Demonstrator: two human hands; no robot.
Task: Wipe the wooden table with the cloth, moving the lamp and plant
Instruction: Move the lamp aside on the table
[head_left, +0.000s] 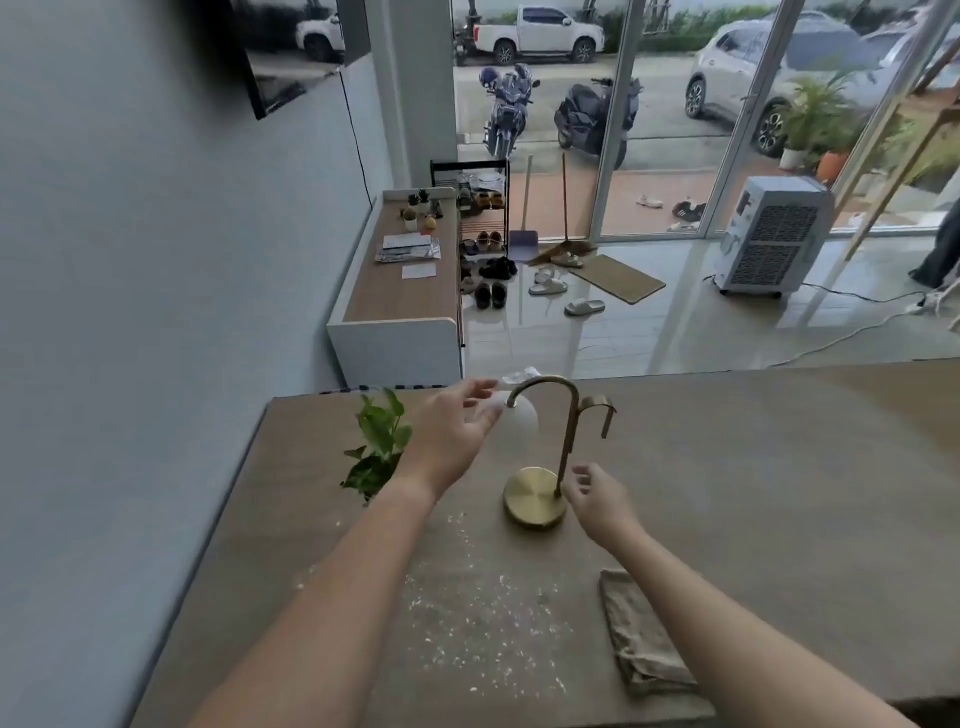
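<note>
A brass lamp (535, 496) with a round base, curved neck and white globe shade (524, 415) stands mid-table on the wooden table (753, 467). My left hand (449, 431) reaches out with spread fingers at the globe; the fingertips are at its left side, and contact is unclear. My right hand (597, 496) hovers with loosely curled fingers just right of the lamp's stem, holding nothing. A small green plant (382, 447) stands left of the lamp, partly hidden by my left forearm. A beige cloth (636, 631) lies crumpled under my right forearm. White crumbs (483, 618) speckle the table.
The table's left edge runs beside a grey wall (130, 312). Beyond the far edge are a low wooden-topped cabinet (402, 291), a shoe rack, sandals on the tiled floor, an air cooler (774, 236) and glass doors.
</note>
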